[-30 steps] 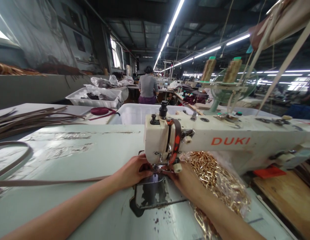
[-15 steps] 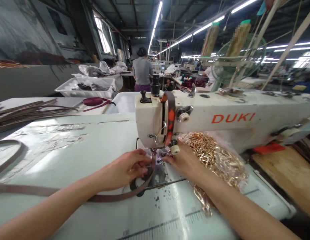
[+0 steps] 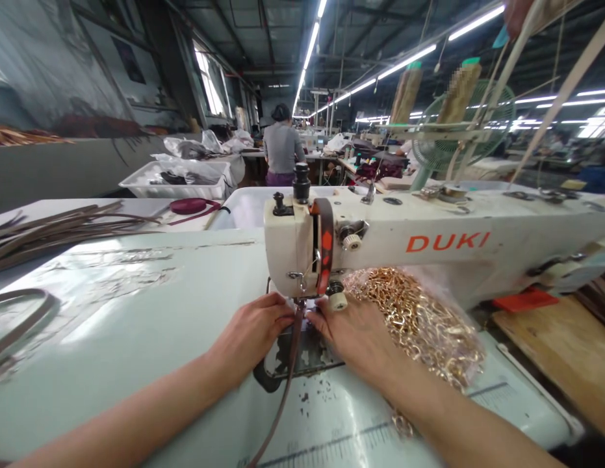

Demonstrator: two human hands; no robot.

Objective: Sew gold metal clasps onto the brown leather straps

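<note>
A narrow brown strap (image 3: 293, 351) runs from beneath the needle area of a white sewing machine (image 3: 287, 250) down toward the table's front edge. My left hand (image 3: 251, 331) is at the strap's left side, its fingers bent together and the tips against the strap close to the presser foot. On the other side, my right hand (image 3: 355, 328) has its thumb and fingers drawn together beside the presser foot. Whatever lies between the right fingertips is too small and partly hidden to make out. The metal bed plate (image 3: 309, 354) shows below both hands.
A clear bag of gold metal clasps (image 3: 414, 312) lies behind my right forearm, under the machine arm. Brown strips (image 3: 63, 224) and a rolled maroon strap (image 3: 188, 206) lie at the left. A white bin (image 3: 180, 188) and another person (image 3: 283, 146) are farther back.
The strap, which curved off to the left, now hangs nearly straight toward me. My left hand has turned with its back upward, and my right hand has come forward beside the presser foot.
</note>
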